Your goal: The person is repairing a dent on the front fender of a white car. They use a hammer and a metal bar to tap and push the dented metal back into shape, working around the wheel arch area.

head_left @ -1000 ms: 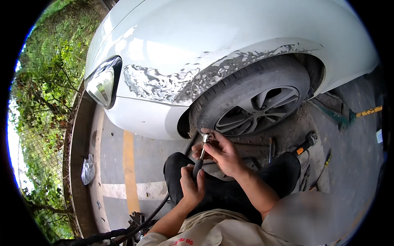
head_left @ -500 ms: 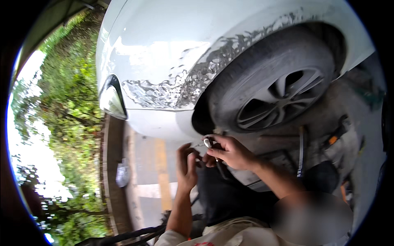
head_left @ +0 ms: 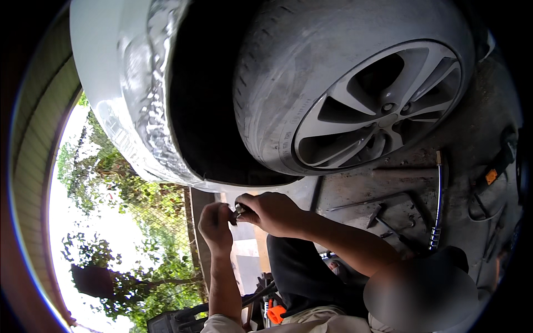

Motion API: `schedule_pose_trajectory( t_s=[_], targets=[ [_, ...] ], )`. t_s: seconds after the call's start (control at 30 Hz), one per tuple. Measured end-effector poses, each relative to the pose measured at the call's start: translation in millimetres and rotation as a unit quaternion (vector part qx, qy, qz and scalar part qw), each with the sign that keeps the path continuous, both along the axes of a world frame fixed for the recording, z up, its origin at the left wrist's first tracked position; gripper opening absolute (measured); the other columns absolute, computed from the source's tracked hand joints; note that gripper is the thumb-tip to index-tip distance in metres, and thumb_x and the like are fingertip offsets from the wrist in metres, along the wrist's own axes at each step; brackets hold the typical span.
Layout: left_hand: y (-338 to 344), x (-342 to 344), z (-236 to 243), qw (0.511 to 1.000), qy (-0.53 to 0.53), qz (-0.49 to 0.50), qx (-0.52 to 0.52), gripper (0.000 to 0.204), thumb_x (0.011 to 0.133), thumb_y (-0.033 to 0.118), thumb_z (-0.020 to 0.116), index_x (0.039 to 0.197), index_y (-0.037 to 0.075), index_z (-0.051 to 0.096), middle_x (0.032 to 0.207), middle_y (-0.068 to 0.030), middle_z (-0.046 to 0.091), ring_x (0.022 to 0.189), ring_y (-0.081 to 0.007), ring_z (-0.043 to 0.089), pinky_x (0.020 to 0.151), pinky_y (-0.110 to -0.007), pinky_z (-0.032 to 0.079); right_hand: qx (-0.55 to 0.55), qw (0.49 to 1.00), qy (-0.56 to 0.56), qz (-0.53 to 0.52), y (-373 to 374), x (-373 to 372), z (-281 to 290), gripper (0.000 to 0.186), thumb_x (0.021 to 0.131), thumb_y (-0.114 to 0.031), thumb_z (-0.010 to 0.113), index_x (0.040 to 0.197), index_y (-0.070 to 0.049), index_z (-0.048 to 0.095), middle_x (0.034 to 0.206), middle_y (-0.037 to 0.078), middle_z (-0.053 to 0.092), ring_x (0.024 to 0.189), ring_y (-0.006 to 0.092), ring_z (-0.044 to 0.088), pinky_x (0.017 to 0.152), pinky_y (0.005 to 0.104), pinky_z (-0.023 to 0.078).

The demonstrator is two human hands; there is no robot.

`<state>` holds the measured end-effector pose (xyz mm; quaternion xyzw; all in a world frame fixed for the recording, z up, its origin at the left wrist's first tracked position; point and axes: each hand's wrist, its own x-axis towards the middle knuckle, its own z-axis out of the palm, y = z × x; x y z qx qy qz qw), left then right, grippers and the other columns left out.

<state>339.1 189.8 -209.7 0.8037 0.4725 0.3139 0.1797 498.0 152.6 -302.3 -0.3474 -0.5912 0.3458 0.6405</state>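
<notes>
Both my hands are raised close together just below the wheel arch of a pale car. My right hand is closed, with a small metal part between its thumb and fingers. The part is dark and silvery, too small to name. Right beside it, the fingers of my left hand are pinched together at the part's end; what they grip is hidden. Above my hands is the dark wheel-arch opening, with a dusty tyre on a spoked wheel. Rippled, shiny distortion covers the fender.
On the ground to the right lie a chrome bar, a wooden handle, a hammer-like tool and a dark tool with an orange patch. An orange object and black equipment are near my left side.
My view has shifted nearer the wheel, which looks larger. Both hands have moved left and come closer together, still around the small metal part.
</notes>
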Motion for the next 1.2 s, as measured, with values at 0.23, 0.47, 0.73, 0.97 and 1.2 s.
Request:
schedule_pose_trajectory(
  t_s=[0.23,0.47,0.73,0.97,1.2],
  targets=[
    [30.5,26.4,45.0,0.963,0.201,0.079,0.160,0.023,0.085,0.014,0.070,0.096,0.003,0.054,0.087,-0.0047,0.056,0.076,-0.0118,0.055,0.064,-0.026,0.048,-0.053,0.947,0.171,-0.268,30.4,-6.1,17.0,0.033,0.093,-0.030,0.056,0.087,0.002,0.051,0.052,0.014,0.052,0.048,0.0302,0.058,0.043,0.0378,0.046],
    [40.9,17.7,54.1,0.976,0.191,0.063,0.087,0.035,0.084,0.009,0.070,0.112,0.002,0.051,0.101,-0.0078,0.063,0.085,-0.0140,0.062,0.069,-0.026,0.049,-0.023,0.960,0.153,-0.234,58.3,-19.2,33.2,0.036,0.092,-0.032,0.055,0.086,0.003,0.051,0.064,0.019,0.056,0.055,0.0341,0.060,0.051,0.0419,0.048],
    [43.0,27.2,49.2,0.965,0.227,0.079,0.104,0.038,0.078,0.013,0.075,0.105,-0.001,0.052,0.087,-0.0094,0.066,0.074,-0.0170,0.066,0.064,-0.029,0.053,0.072,0.963,0.159,-0.208,73.8,-25.3,16.6,0.019,0.090,-0.017,0.058,0.094,0.001,0.053,0.072,0.018,0.055,0.056,0.0307,0.057,0.049,0.0399,0.045],
    [42.5,20.2,52.8,0.965,0.220,0.104,0.096,0.037,0.077,0.014,0.075,0.103,0.000,0.052,0.085,-0.0094,0.066,0.076,-0.0168,0.066,0.067,-0.029,0.052,0.090,0.957,0.118,-0.249,76.0,-23.8,21.5,0.021,0.089,-0.019,0.059,0.094,0.001,0.052,0.060,0.014,0.051,0.050,0.0289,0.054,0.047,0.0385,0.044],
    [41.7,21.8,54.4,0.969,0.202,0.112,0.083,0.035,0.076,0.016,0.076,0.100,0.002,0.054,0.081,-0.0061,0.066,0.075,-0.0148,0.065,0.068,-0.029,0.051,0.115,0.951,0.113,-0.265,78.1,-27.6,13.5,0.018,0.091,-0.016,0.056,0.092,0.002,0.055,0.062,0.013,0.050,0.054,0.0278,0.054,0.050,0.0377,0.044]
  ],
)
